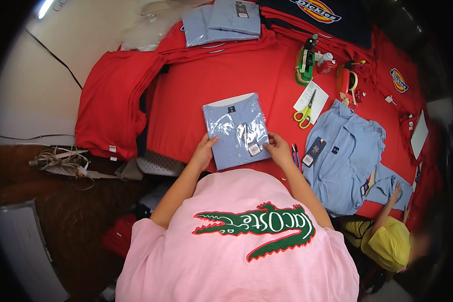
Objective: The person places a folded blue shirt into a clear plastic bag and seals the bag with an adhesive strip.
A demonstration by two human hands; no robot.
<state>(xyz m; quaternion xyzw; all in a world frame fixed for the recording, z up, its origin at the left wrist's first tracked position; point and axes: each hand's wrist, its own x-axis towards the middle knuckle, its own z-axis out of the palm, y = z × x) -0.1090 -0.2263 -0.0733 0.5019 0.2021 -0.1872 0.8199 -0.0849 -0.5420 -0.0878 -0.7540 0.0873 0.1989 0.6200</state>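
The person's left hand [203,152] grips the left edge of a folded light-blue button-front shirt [226,137] in a clear plastic bag, thumb laid along the front. The right hand [281,149] pinches the opposite edge, its fingers narrowed on the plastic just beside a white barcode tag [254,149]. The bagged shirt thus lies between the two sets of fingers, collar end pointing away from the person; the fingertips behind the bag are hidden, so how far they reach under it cannot be told

Close to the right fingers, on their right, are blue-handled thread snips [295,157], then an unbagged light-blue shirt [343,156] bearing a navy hang tag [314,150]. Beyond the same fingers, yellow-handled scissors [303,118] lie across a white paper sheet [321,97], with a green tape dispenser [302,69] farther out. Red cloth [186,95] spreads beneath and around both hands. Well to the left of the left fingers hang piled red garments [108,100], and far ahead of both hands sit more bagged blue shirts [201,27]. Well off to the right of the right fingers, a co-worker's hand [396,192] touches another light-blue garment [386,182]
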